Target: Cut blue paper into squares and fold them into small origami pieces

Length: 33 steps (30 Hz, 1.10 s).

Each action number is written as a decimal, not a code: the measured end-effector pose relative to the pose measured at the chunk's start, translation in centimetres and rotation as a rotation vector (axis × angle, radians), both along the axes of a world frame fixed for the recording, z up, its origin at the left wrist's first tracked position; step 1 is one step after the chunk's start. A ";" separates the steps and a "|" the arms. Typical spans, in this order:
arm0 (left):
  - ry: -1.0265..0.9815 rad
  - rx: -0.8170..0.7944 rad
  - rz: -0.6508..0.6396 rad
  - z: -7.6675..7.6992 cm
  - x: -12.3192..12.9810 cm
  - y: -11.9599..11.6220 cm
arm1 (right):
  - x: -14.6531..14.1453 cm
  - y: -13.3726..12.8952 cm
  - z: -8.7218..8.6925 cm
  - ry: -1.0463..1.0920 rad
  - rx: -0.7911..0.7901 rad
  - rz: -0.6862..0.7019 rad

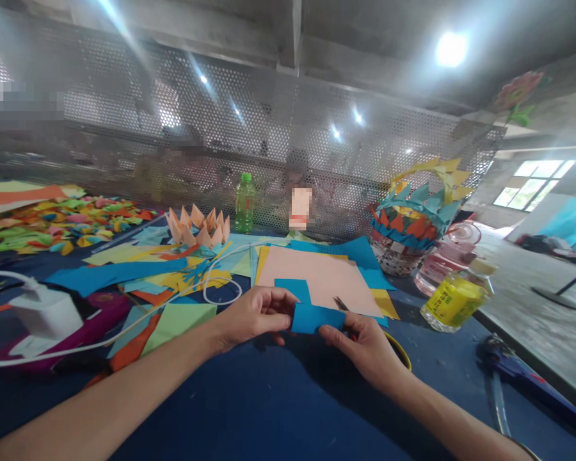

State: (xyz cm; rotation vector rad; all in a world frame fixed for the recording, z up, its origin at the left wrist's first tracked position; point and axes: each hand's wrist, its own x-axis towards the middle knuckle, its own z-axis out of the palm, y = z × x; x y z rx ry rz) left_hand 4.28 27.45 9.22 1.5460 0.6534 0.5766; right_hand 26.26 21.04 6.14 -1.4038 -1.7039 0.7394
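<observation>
A small blue paper rectangle (318,318) is stretched between my two hands above the dark blue table. My left hand (264,314) pinches its left end with thumb and curled fingers. At the right end, my right hand (360,339) grips it between thumb and fingers. Dark scissors blades (338,303) poke out beyond my right hand, and a yellow loop (399,351) shows behind its wrist; whether the hand holds the scissors is hidden. Another blue paper piece (292,288) lies just behind, on a stack of pale pink paper (317,275).
Left are a folded-paper ring (199,228), paper scraps (168,326) and a white charger (45,312) with its cable. A green bottle (244,203) stands behind. Right are a paper basket (403,230), a yellow-labelled bottle (456,299) and what looks like a glue gun (532,381).
</observation>
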 end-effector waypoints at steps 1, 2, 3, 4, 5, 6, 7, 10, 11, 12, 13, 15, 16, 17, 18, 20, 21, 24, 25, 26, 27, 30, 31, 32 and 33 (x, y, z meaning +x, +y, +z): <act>-0.010 -0.002 -0.003 0.0 0.0 0.0 | 0.0 0.0 0.0 0.000 -0.003 0.000; -0.020 -0.004 -0.005 0.0 -0.1 0.0 | 0.0 0.0 0.0 0.001 -0.008 -0.002; -0.025 -0.004 -0.006 0.0 -0.1 0.0 | 0.0 0.0 0.0 0.001 -0.012 -0.004; -0.028 -0.004 -0.004 -0.1 -0.1 0.1 | 0.0 0.0 -0.1 -0.001 -0.014 -0.006; -0.028 -0.004 -0.006 -0.1 -0.2 0.1 | 0.0 0.0 -0.1 -0.005 -0.012 -0.007; -0.027 -0.006 -0.005 -0.1 -0.2 0.1 | 0.0 0.0 -0.1 -0.010 -0.007 -0.005; -0.028 -0.008 -0.005 -0.1 -0.2 0.2 | 0.0 0.0 -0.1 -0.016 0.000 -0.003; -0.041 -0.013 -0.018 -0.2 -0.3 0.2 | 0.1 0.0 -0.1 -0.031 0.011 -0.006; -0.042 -0.011 -0.022 -0.2 -0.3 0.2 | 0.1 0.0 0.0 -0.036 0.010 -0.010; -0.039 -0.008 -0.025 -0.1 -0.3 0.2 | 0.1 -0.1 0.0 -0.038 0.009 -0.014; -0.037 -0.004 -0.027 -0.1 -0.3 0.1 | 0.1 -0.1 0.0 -0.039 0.007 -0.017; -0.033 0.003 -0.027 0.0 -0.4 0.1 | 0.0 -0.1 0.1 -0.037 0.004 -0.018; -0.031 0.003 -0.026 0.0 -0.3 0.0 | 0.0 -0.1 0.1 -0.035 0.001 -0.017; -0.029 0.002 -0.023 0.1 -0.3 0.0 | -0.1 -0.2 0.1 -0.034 -0.001 -0.015; -0.026 -0.001 -0.018 0.1 -0.3 0.0 | -0.1 -0.2 0.1 -0.034 -0.002 -0.013; -0.023 -0.008 -0.011 0.2 -0.2 -0.1 | -0.1 -0.2 0.2 -0.033 -0.006 -0.008; -0.023 -0.008 -0.013 0.2 -0.2 -0.1 | -0.1 -0.2 0.2 -0.031 -0.008 -0.006; -0.023 -0.002 -0.026 0.2 -0.2 -0.2 | 0.0 -0.1 0.2 -0.030 0.001 -0.002; -0.022 0.000 -0.029 0.2 -0.3 -0.2 | 0.0 -0.1 0.2 -0.030 0.007 -0.002; -0.023 0.002 -0.030 0.2 -0.3 -0.2 | 0.0 -0.1 0.1 -0.031 0.011 -0.002; -0.023 0.002 -0.030 0.1 -0.3 -0.1 | 0.1 -0.1 0.1 -0.030 0.013 -0.002; -0.010 0.013 -0.014 -0.1 -0.2 0.1 | 0.0 -0.2 0.1 -0.026 0.011 0.005; 0.001 0.022 -0.008 -0.2 -0.2 0.1 | 0.0 -0.2 0.1 -0.023 0.009 0.012; 0.016 0.035 -0.003 -0.3 -0.1 0.2 | -0.1 -0.2 0.1 -0.021 0.009 0.021; 0.034 0.050 -0.001 -0.4 0.0 0.2 | -0.1 -0.2 0.0 -0.021 0.016 0.028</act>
